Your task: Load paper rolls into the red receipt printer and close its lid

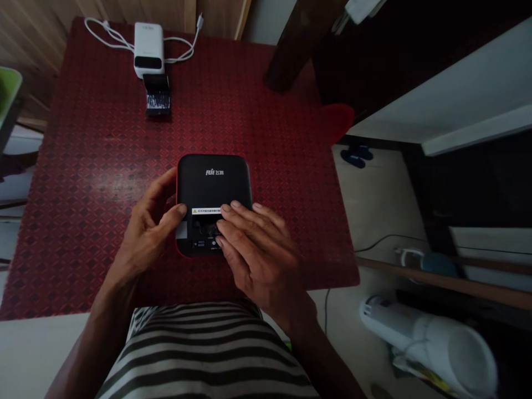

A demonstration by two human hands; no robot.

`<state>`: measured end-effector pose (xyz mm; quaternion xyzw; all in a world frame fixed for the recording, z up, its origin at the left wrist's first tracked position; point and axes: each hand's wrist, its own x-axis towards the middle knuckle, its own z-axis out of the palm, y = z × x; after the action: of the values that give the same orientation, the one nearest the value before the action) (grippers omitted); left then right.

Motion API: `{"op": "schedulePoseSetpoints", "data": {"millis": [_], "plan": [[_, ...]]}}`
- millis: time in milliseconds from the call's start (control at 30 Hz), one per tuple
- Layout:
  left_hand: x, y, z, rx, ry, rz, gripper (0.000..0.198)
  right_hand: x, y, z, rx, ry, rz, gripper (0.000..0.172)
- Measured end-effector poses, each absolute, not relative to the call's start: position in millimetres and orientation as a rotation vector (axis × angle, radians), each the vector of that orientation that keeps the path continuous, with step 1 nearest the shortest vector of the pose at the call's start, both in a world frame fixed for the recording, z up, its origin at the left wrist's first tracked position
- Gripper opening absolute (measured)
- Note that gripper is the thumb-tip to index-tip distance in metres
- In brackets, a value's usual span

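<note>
A black, rounded, box-shaped device (214,188) with white lettering and a reddish side edge lies on the red table before me. A white warning label (203,211) crosses its top, above a dark recess (203,224) partly covered by my fingers. My left hand (152,221) grips the left side, thumb on the top near a grey patch (182,230) and fingers behind the edge. Stretched across the lower right of the device, my right hand (261,246) rests its fingertips by the label and recess. Anything under those fingers is hidden.
On the red patterned table (103,138), a white power bank (148,44) with a white cable stands at the back left, touching a small open black case (158,97). A dark post (291,44) rises at the back right. A white cylinder (432,343) lies low on the right.
</note>
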<state>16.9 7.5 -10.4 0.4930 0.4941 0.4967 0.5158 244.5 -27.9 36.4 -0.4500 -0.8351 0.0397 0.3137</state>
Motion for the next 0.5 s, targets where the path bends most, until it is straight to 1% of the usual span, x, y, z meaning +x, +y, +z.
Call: {"op": "schedulePoseSetpoints", "data": {"millis": [167,267,367,433,500], "plan": [[16.6,7.9,-10.0,1.200,1.221,1.171,0.066,245.6,-25.9,34.6,-1.193,-2.203,0.139,0.019],[16.6,1.7,-11.9,1.134,1.252,1.171,0.062,247.1,-29.4,29.5,-1.174,-2.175,0.156,0.020],[14.1,-10.7,-12.7,1.048,1.230,1.185,0.055,249.4,-41.7,23.3,-1.206,-2.047,0.134,0.032],[11.6,-19.6,-11.9,1.018,1.194,1.175,0.057,251.8,-53.7,18.2,-1.243,-1.935,0.126,0.044],[9.7,-26.2,-10.5,1.000,1.185,1.149,0.063,254.6,-65.7,11.7,-1.272,-1.858,0.131,0.056]]}}
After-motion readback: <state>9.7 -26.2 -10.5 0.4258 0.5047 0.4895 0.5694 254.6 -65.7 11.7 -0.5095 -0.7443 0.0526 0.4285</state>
